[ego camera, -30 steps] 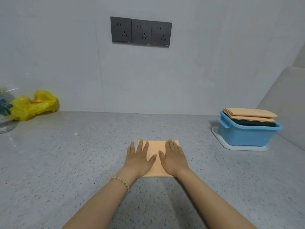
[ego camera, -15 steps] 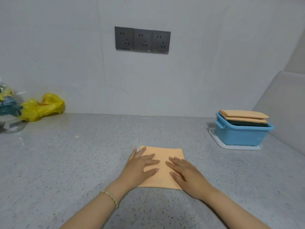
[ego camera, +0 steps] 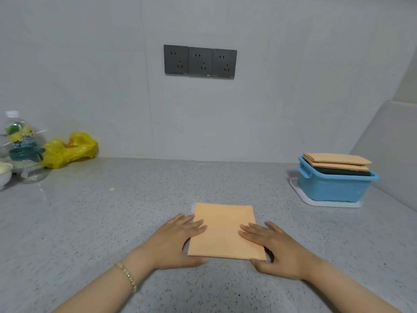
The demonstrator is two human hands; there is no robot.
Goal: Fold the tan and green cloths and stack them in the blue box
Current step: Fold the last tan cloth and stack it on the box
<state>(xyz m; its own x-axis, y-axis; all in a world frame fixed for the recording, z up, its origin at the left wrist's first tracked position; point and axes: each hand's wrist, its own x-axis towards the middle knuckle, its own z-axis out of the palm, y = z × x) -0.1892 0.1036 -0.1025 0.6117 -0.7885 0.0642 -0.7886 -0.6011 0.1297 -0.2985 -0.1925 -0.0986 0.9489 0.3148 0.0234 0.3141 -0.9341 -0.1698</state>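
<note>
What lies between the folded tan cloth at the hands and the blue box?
Head view: only bare counter between the tan cloth and the blue box, which stands on a white tray.

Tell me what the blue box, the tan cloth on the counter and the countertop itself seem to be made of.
Blue box: probably moulded plastic, matt; even colour, rolled rim, moulded handle.
Tan cloth: thin, smooth fabric, perhaps microfibre; it lies flat with crisp folded edges.
Countertop: likely stone or quartz composite; grey speckle, with a faint sheen near the left side.
</note>
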